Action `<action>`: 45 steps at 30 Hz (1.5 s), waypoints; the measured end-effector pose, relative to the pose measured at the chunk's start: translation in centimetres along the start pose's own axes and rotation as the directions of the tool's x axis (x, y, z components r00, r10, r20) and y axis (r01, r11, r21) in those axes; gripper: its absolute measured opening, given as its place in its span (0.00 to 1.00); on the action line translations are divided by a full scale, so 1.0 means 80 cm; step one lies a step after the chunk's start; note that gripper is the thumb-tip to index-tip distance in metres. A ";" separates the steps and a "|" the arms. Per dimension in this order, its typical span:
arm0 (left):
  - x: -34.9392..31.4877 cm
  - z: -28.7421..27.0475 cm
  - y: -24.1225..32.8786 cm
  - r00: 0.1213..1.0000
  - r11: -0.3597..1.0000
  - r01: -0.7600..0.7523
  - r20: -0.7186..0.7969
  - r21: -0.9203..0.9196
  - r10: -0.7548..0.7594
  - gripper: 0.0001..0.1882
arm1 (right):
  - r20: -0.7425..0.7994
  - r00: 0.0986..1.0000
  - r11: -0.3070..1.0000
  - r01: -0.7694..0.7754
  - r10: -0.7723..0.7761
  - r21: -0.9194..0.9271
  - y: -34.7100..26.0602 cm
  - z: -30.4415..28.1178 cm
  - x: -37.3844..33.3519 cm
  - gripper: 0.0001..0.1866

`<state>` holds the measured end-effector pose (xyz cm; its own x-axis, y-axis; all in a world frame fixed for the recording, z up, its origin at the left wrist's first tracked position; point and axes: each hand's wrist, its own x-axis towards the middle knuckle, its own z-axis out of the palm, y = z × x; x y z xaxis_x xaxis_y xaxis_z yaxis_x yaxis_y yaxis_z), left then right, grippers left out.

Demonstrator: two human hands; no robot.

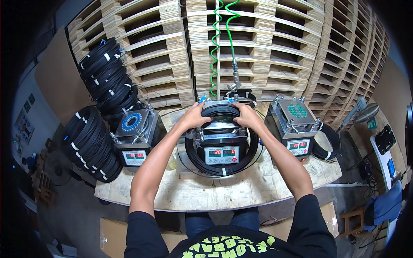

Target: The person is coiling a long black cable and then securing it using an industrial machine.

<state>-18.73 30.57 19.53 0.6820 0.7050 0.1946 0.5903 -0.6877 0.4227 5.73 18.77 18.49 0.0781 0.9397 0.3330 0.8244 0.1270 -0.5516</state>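
A grey box machine [221, 150] with a red-digit panel stands in the middle of the wooden table [215, 193]. On its top lies a small black cable coil [220, 111]. My left hand [194, 116] grips the coil's left side and my right hand [248, 116] grips its right side. A larger black cable loop [223, 171] with a white tie hangs around the machine's front.
Two similar machines flank it, one at the left [134, 139] and one at the right [297, 127]. Stacks of black cable coils [92, 142] stand at the table's left. A green coiled air hose [215, 47] hangs before the stacked wooden pallets [275, 47]. Cardboard boxes [112, 234] sit below.
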 end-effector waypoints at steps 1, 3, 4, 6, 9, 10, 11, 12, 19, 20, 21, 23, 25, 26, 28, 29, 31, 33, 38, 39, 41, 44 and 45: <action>-0.007 -0.005 -0.001 1.000 1.000 0.000 -0.020 -0.023 -0.001 0.50 | 0.001 1.000 1.000 0.003 -0.003 0.004 -0.009 -0.002 0.000 0.40; -0.015 -0.013 -0.001 0.998 0.999 -0.033 -0.049 -0.024 0.032 0.49 | 0.076 0.989 0.991 -0.133 0.131 0.030 -0.025 -0.009 -0.001 0.36; -0.018 -0.015 0.005 0.994 0.996 -0.078 -0.073 -0.031 0.075 0.47 | 0.073 0.988 0.990 -0.137 0.135 0.030 -0.023 -0.015 -0.003 0.36; -0.017 -0.020 0.020 0.982 0.992 -0.126 -0.143 0.004 0.125 0.44 | -0.047 0.998 0.999 0.039 -0.039 0.002 -0.018 -0.030 -0.005 0.34; -0.028 -0.048 0.049 0.967 0.980 -0.200 -0.159 0.015 0.200 0.37 | -0.015 0.998 0.997 0.068 -0.068 0.039 -0.041 -0.058 -0.004 0.33; -0.031 -0.061 0.055 0.972 0.978 -0.208 -0.112 -0.022 0.205 0.35 | 0.004 0.998 0.997 0.060 -0.061 0.040 -0.054 -0.067 -0.003 0.32; -0.029 -0.071 0.064 0.974 0.972 -0.216 -0.093 -0.093 0.207 0.32 | 0.003 0.999 0.997 0.035 -0.036 0.062 -0.058 -0.078 0.000 0.30; -0.028 -0.082 0.072 0.979 0.970 -0.201 -0.064 -0.135 0.194 0.28 | -0.014 0.992 0.992 0.127 -0.127 0.006 -0.061 -0.092 0.001 0.31; -0.105 -0.114 0.118 0.982 0.975 -0.094 0.143 -0.202 0.124 0.31 | 0.097 0.990 0.995 0.101 -0.103 0.017 -0.105 -0.113 -0.063 0.28; -0.120 -0.104 0.125 0.972 0.971 -0.058 0.208 -0.230 0.107 0.33 | 0.034 0.982 0.982 0.188 -0.188 0.003 -0.092 -0.098 -0.084 0.26; -0.129 -0.083 0.117 0.963 0.971 -0.120 0.213 -0.208 0.165 0.35 | 0.124 0.986 0.993 0.109 -0.115 0.053 -0.078 -0.088 -0.104 0.25; -0.161 -0.047 0.104 0.931 0.969 -0.080 0.329 -0.234 0.156 0.36 | 0.310 0.951 0.991 -0.060 0.021 0.117 -0.078 -0.058 -0.148 0.22; -0.189 0.005 0.067 0.905 0.952 -0.119 0.364 -0.282 0.221 0.37 | 0.458 0.883 0.968 -0.194 0.101 0.162 -0.065 -0.013 -0.183 0.19; -0.203 0.022 0.055 0.893 0.944 -0.103 0.390 -0.314 0.227 0.37 | 0.516 0.850 0.951 -0.241 0.110 0.194 -0.060 0.008 -0.193 0.19; -0.226 0.045 0.051 0.841 0.961 0.077 0.534 -0.267 0.082 0.33 | 0.589 0.789 0.910 -0.360 0.177 0.208 -0.052 0.045 -0.220 0.19; -0.234 0.055 0.051 0.811 0.954 0.154 0.584 -0.257 0.026 0.29 | 0.586 0.792 0.916 -0.348 0.173 0.200 -0.041 0.062 -0.231 0.19; -0.248 0.085 0.031 0.760 0.931 0.258 0.649 -0.256 -0.032 0.23 | 0.619 0.766 0.886 -0.395 0.172 0.243 -0.034 0.086 -0.248 0.19; -0.253 0.111 0.008 0.743 0.918 0.285 0.668 -0.277 -0.029 0.23 | 0.667 0.713 0.850 -0.473 0.215 0.231 -0.027 0.104 -0.251 0.18; -0.266 0.155 -0.026 0.755 0.807 0.425 0.652 -0.409 -0.067 0.27 | 0.694 0.671 0.798 -0.554 0.261 0.236 0.002 0.150 -0.253 0.18; -0.267 0.166 -0.036 0.747 0.802 0.431 0.662 -0.412 -0.061 0.28 | 0.661 0.700 0.825 -0.523 0.271 0.216 0.005 0.158 -0.255 0.18; -0.276 0.175 -0.047 0.734 0.755 0.484 0.675 -0.443 -0.074 0.30 | 0.601 0.735 0.850 -0.499 0.313 0.168 -0.005 0.164 -0.259 0.26; -0.295 0.212 -0.051 0.936 0.834 0.126 0.344 -0.536 0.079 0.31 | 0.478 0.870 0.930 -0.265 0.117 0.256 0.023 0.190 -0.283 0.33; -0.289 0.208 -0.035 0.922 0.842 0.150 0.380 -0.518 0.070 0.32 | 0.462 0.884 0.936 -0.215 0.066 0.277 0.045 0.197 -0.294 0.38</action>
<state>-28.94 13.34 -0.91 0.8343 0.5363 -0.1274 0.3754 -0.3837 0.8437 -1.92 2.13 -3.36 -0.1358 0.9861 -0.0953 0.5998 0.0053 -0.8001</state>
